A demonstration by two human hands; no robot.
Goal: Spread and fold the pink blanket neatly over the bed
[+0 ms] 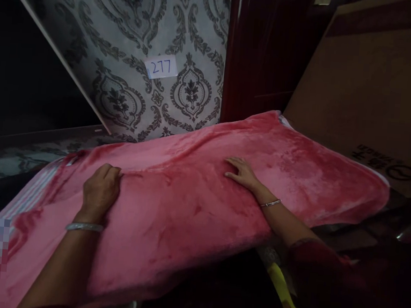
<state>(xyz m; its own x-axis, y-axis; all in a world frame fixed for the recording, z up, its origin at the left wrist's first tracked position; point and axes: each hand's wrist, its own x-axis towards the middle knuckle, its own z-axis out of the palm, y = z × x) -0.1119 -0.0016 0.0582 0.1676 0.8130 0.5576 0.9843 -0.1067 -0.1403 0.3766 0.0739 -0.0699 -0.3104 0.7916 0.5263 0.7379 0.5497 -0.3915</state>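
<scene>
A pink plush blanket (pixel 188 204) lies spread over a raised surface that it hides. My left hand (pixel 101 191) is closed on a pinch of the blanket at its left part, and a fold runs off to the right from the fingers. Farther right, my right hand (pixel 242 173) rests on the blanket with its fingers spread. A pale bangle circles my left wrist, and a thin silver one my right. Striped cloth (pixel 35 193) in white and blue shows at the blanket's left edge.
Patterned wallpaper (pixel 129 40) with a paper marked 277 (pixel 161 67) is behind the blanket. A large dark screen (pixel 32 67) stands at left. At right, a big cardboard box (pixel 368 90) leans by a dark red door (pixel 262 50). A yellow strip (pixel 282 283) hangs below the blanket.
</scene>
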